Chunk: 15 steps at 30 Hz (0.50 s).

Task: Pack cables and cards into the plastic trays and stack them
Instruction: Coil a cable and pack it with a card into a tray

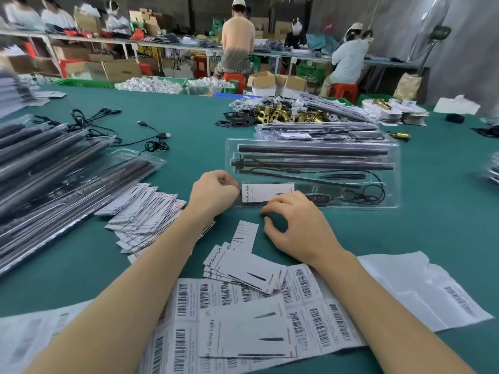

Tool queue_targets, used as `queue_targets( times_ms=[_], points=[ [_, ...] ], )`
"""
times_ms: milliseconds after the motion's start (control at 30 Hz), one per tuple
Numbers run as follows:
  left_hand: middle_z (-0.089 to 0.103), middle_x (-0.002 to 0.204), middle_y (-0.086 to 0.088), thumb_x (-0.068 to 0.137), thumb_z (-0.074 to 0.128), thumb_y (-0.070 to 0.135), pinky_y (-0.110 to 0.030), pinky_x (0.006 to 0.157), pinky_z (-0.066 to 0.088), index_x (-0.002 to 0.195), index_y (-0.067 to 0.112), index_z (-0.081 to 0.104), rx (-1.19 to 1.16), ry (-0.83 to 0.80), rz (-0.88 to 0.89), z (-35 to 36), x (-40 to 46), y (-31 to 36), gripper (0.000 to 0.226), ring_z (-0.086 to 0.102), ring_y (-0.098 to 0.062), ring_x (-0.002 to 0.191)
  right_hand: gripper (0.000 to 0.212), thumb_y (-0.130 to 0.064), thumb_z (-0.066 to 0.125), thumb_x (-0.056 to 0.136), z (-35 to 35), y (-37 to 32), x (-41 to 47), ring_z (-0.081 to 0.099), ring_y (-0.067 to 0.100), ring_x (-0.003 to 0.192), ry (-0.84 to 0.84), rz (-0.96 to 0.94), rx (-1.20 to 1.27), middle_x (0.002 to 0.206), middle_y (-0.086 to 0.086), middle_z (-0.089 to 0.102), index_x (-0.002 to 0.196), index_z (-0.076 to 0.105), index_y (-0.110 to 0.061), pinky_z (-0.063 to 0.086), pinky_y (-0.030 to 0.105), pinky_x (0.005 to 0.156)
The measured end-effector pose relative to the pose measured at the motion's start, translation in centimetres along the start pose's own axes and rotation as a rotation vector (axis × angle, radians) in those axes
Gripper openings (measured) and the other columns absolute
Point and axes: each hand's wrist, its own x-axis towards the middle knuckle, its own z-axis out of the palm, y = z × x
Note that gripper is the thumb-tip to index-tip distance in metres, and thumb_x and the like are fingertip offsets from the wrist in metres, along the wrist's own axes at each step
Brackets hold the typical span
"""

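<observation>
The biggest thing in my view is the stack of filled trays (54,182) piled at far left on the green table (189,125). I judge them stiff along their length but slippery against each other, so best lifted by both short ends.

Next, the open clear plastic tray (313,174) sits straight ahead, beyond both hands. It holds black rods (313,151) in the upper channels, a coiled cable (372,190) with its controller at lower right, and one card (266,193) lying in the lower-left pocket. The thin plastic looks light and flexible — I would grip it by the rim, not the middle.

Loose cables (154,139) lie well apart at upper left; they look limp and will tangle.

Spare cards (243,268) are fanned near me over barcode label sheets (310,319) — light, smooth paper, easiest pinched at an edge.

My left hand (213,191) is curled at the tray's left end; whether it pinches anything, I cannot tell. My right hand (294,228) has its fingertips bent down at the tray's near rim, holding nothing that I can see.
</observation>
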Motion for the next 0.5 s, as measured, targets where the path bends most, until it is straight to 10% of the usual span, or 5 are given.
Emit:
queue_targets(
  times_ms=[500],
  points=[
    [0.072, 0.075, 0.004, 0.085, 0.059, 0.007, -0.021, 0.063, 0.047, 0.079, 0.023, 0.069, -0.032, -0.074, -0.002, -0.5, 0.1, 0.0, 0.019, 0.065, -0.012, 0.072, 0.014, -0.023, 0.067, 0.087, 0.2, 0.1, 0.0, 0.053, 0.019, 0.099, 0.012, -0.004, 0.007, 0.101, -0.007, 0.069, 0.097, 0.075, -0.018, 0.049, 0.043, 0.086]
  ],
)
